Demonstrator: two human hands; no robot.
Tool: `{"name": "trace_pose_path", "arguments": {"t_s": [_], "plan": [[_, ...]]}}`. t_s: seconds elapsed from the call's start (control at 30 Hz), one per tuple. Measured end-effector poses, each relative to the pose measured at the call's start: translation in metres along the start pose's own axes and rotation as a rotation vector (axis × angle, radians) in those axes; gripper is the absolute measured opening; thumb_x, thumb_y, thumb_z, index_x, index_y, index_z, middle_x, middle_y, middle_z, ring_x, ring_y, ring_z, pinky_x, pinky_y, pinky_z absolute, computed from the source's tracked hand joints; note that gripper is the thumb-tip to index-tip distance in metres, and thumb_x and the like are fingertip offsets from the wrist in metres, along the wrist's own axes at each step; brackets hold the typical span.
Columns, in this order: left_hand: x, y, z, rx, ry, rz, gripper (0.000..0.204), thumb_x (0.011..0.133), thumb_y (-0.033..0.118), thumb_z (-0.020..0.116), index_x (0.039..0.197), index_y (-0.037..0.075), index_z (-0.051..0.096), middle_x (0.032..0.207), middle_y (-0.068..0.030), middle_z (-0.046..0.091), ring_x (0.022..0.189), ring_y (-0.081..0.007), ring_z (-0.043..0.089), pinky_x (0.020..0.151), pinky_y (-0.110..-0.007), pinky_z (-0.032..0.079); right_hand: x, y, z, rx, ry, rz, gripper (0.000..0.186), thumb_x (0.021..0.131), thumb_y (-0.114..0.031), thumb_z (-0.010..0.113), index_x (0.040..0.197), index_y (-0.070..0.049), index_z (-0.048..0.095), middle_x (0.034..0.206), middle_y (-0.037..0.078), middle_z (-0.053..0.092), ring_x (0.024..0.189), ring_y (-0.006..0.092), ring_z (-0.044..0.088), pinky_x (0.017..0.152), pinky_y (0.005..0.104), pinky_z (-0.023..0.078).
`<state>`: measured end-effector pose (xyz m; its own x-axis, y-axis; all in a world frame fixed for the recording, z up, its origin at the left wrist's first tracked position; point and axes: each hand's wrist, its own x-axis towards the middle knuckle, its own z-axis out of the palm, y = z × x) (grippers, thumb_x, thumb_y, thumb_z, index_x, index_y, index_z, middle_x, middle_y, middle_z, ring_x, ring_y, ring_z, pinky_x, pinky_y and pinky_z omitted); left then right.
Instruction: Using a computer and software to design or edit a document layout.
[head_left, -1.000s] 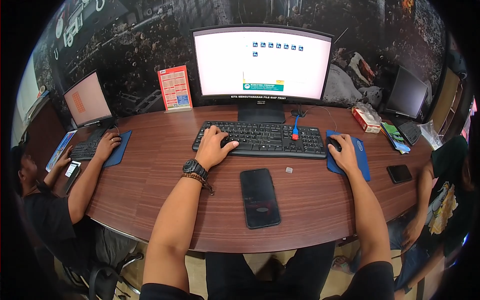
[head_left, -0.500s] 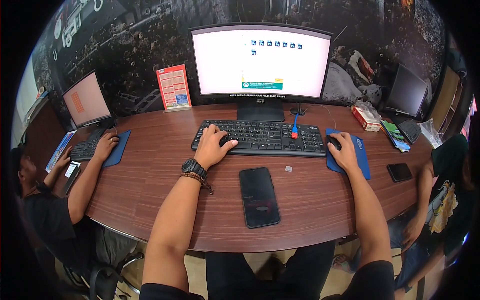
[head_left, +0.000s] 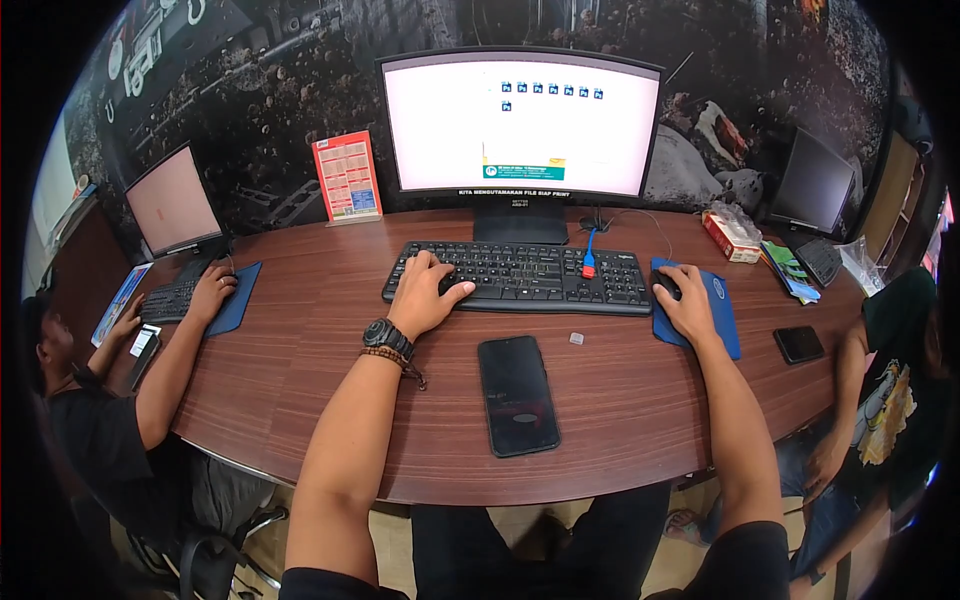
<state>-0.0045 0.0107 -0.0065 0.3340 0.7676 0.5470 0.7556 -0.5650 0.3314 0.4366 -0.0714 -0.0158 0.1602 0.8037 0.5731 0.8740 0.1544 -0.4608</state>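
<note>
My left hand (head_left: 427,293) rests on the left end of a black keyboard (head_left: 535,272), its fingers spread over the keys. A dark watch and a beaded bracelet circle that wrist. Under my right hand (head_left: 688,300) is a black computer mouse (head_left: 667,285), with the fingers curved over it on a blue mouse pad (head_left: 722,312). Ahead stands a curved monitor (head_left: 440,130) showing a mostly white screen with several small dark blue icons. A black phone (head_left: 519,395) lies between my forearms, near a small clear piece (head_left: 576,339). Across the keyboard's right part lies a blue-and-red cable connector (head_left: 589,265).
At the left, a person works at another keyboard (head_left: 172,300) and monitor (head_left: 175,205). A red desk calendar (head_left: 347,178) stands beside my monitor. To the right are a red-and-white box (head_left: 732,238), packets (head_left: 790,270), another phone (head_left: 799,345) and a seated person.
The red pattern on the left neighbour's monitor has shrunk to a smaller mark. My hands stay in place on the keyboard and mouse.
</note>
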Motion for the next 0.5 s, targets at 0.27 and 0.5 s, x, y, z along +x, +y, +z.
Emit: {"name": "trace_pose_path", "arguments": {"t_s": [0.27,0.5], "plan": [[-0.0005,-0.0008,0.0002,0.001,0.01,0.013,0.053,0.088,0.04,0.073,0.114,-0.006,0.069,0.108,-0.016,0.057,0.106,-0.0319,0.053,0.096,-0.04,0.044,0.0005,-0.0031,-0.0004,-0.008,0.0,0.011,0.039,0.087,-0.025,0.069,0.121,-0.005,0.068,0.126,0.021,0.056,0.115,0.0401,0.059,0.097,0.0443,0.048],[-0.0001,0.0004,-0.0004,0.0,0.008,0.014,0.053,0.088,0.04,0.072,0.113,-0.006,0.07,0.108,-0.0167,0.058,0.105,-0.0323,0.053,0.095,-0.04,0.045,0.0003,-0.0032,-0.0013,-0.008,0.011,0.038,0.037,0.087,-0.024,0.068,0.119,-0.005,0.068,0.126,0.02,0.056,0.114,0.04,0.059,0.097,0.0446,0.049]]}}
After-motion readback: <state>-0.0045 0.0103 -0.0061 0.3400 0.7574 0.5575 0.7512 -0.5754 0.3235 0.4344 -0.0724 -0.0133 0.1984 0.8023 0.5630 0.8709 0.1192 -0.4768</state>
